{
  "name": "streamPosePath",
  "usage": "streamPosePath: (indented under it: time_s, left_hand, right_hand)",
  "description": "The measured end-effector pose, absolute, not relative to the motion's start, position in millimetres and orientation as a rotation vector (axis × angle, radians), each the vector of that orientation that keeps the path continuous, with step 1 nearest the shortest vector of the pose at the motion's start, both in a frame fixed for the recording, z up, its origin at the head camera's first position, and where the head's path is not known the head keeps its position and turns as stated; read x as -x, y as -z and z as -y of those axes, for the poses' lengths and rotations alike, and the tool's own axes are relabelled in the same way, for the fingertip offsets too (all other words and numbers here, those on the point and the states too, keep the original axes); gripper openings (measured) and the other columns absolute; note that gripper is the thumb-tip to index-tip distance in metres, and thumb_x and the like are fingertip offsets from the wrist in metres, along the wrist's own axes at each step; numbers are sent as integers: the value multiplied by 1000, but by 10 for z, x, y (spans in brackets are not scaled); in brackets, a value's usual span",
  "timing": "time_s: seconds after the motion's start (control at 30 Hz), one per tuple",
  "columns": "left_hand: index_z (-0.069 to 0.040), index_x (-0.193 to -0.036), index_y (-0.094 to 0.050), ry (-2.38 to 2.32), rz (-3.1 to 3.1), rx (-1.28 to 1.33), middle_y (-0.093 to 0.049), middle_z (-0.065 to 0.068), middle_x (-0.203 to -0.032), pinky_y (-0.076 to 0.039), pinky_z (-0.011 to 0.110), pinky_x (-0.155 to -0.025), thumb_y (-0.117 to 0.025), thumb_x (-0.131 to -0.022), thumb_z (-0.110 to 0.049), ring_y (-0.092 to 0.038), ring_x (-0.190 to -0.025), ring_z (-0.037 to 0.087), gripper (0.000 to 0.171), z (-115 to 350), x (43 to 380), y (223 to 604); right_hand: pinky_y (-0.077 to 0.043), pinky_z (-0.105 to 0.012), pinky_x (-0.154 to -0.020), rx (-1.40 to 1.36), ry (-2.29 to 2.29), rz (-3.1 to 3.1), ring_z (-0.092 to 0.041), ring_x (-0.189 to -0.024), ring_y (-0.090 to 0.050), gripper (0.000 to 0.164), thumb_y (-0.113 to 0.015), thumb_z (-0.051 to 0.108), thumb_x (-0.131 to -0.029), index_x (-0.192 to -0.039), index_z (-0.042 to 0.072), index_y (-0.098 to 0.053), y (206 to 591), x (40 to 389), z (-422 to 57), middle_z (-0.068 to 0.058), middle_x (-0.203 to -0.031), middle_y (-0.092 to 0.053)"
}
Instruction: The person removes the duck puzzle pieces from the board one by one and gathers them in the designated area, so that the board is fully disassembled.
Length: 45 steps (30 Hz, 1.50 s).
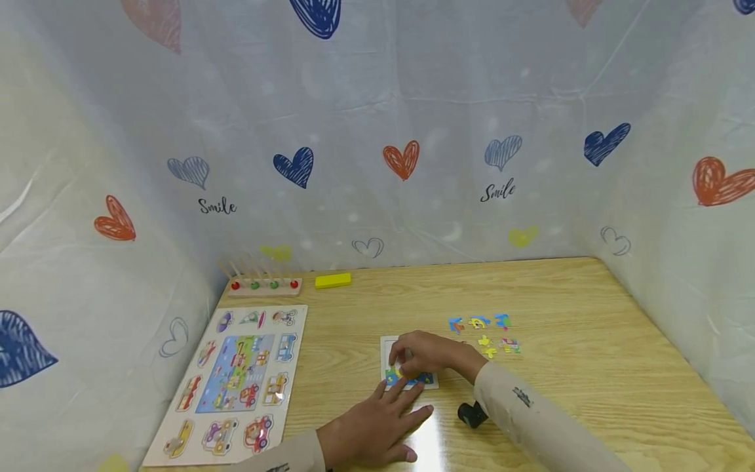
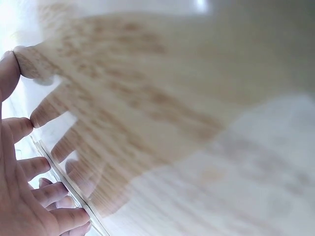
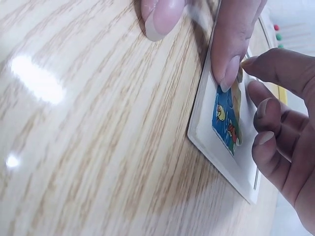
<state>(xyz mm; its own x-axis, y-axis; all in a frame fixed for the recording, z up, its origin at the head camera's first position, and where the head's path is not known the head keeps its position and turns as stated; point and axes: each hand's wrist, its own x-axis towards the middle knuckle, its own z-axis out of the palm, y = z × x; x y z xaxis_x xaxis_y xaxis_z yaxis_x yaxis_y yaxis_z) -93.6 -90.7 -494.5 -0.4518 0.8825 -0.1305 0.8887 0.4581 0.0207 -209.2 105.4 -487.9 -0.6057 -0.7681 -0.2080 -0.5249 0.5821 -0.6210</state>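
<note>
We seem mid-fitting, lower centre of frame: left hand (image 1: 379, 425), fingers spread, touches puzzle board (image 1: 384, 354); right hand (image 1: 429, 352) gripping anything, can't tell. Next likely needs careful alignment.

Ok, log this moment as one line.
left hand: touching puzzle frame | right hand: over frame | loose pieces: right of frame

From the middle of the wood-grain table (image 1: 590, 341), a vehicle-picture board (image 1: 197, 429) lies at nine o'clock, a peg rack (image 1: 265, 292) with red and green beads (image 1: 235, 286) stands at ten, a yellow block (image 1: 333, 281) rests near eleven; a heart-printed curtain (image 1: 348, 203) hangs at twelve.
</note>
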Motion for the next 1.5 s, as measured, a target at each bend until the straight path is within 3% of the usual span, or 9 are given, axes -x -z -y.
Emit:
streamPosePath:
  time_s: [0.33,0.6,1.1,1.5]
  left_hand:
    - [-22,-160,-28,86,-2560,-1552,-22,14,-166,-44,55,-107,-24,-104,-62,-30,-150,39,69,898,950,4954]
    - [-25,-161,-25,90,-2521,-1503,-19,12,-168,-42,57,-109,-23,-103,-63,-25,-152,38,69,880,974,4954]
    - [-24,-159,-31,167,-2571,-1551,-27,13,-165,-47,52,-105,-27,-103,-63,-33,-149,37,69,855,960,4940]
    - [-26,-160,-26,145,-2546,-1495,-22,11,-167,-44,53,-108,-22,-102,-65,-28,-151,37,70,856,968,4970]
  right_hand:
    - [-49,-23,-77,994,735,-2326,-5,-88,-56,14,-70,13,-93,-102,22,-73,4846,2082,-1043,10,-99,-61]
    - [-49,-24,-77,994,724,-2336,-5,-88,-55,24,-71,13,-90,-112,20,-76,4831,2074,-1055,6,-100,-62]
    - [-49,-24,-78,997,711,-2333,-5,-89,-55,22,-73,13,-89,-109,22,-76,4869,2115,-1034,8,-101,-62]
    - [-48,-27,-83,972,703,-2330,-6,-93,-54,21,-71,10,-88,-103,25,-72,4844,2113,-1011,9,-104,-60]
